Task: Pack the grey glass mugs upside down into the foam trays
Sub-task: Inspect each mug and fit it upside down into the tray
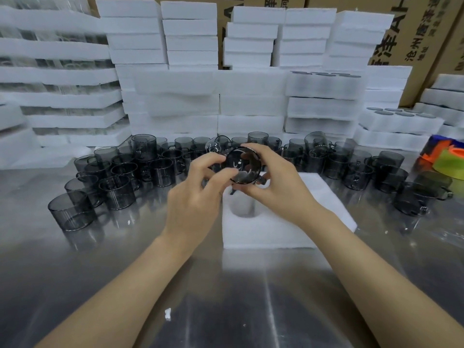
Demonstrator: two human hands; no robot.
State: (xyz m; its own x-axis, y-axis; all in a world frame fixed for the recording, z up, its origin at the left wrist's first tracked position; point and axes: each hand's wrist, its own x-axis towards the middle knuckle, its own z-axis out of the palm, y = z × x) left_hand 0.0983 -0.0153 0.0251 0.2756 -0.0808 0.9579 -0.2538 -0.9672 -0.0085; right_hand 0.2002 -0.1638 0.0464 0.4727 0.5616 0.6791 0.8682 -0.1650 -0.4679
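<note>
A shiny metal bench (pixel 226 310) runs under both forearms and out past the hands on every side; behind the hands, at the bench's far edge, rise stacks of white foam trays (pixel 175 96), with printed cardboard boxes (pixel 421 33) behind those; on the far right of the hands, two packed trays (pixel 399 114) show round grey mug bases in their tops; a wide crowd of grey glass mugs (pixel 118 192) stands on the bench in an arc beyond and on both sides of the hands, thickest to the left; directly beneath the hands lies a single foam tray (pixel 288 229), one round cavity open just below them; the left hand (pixel 193 197) pinches the left edge of a held mug (pixel 242 165) between thumb and fingers, and the right hand (pixel 278 182) curls round its right side; this mug is tipped so that a round end faces the camera, raised above the tray's cavity, its handle by the right thumb; orange, blue and green objects (pixel 447 159), too blurred to name, sit far to the right; a small foam crumb (pixel 167 313) lies on the bench between the forearms.
</note>
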